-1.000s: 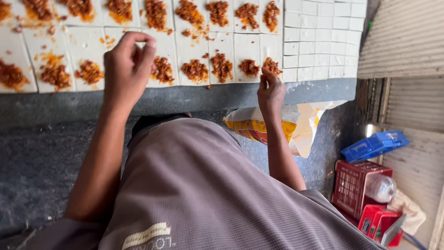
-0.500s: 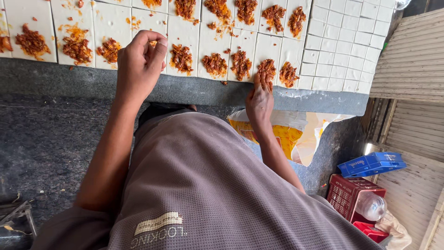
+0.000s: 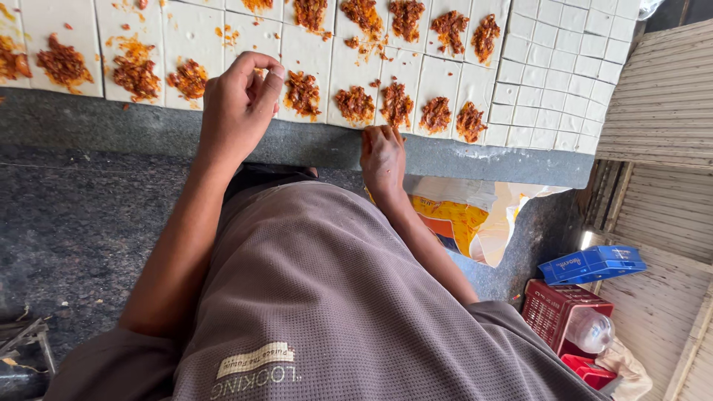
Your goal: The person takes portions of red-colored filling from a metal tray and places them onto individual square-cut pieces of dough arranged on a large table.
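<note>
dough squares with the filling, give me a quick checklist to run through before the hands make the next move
1. Left hand curled, fingertips pinched over a dough square: ok; what it holds, cannot tell.
2. Right hand at the counter edge, fingertips on the dough: ok.
3. Near row of squares each carries a reddish filling heap: ok.
4. Plain small squares at the right have no filling: not ok.
5. Loose filling crumbs scattered off the heaps: not ok.
</note>
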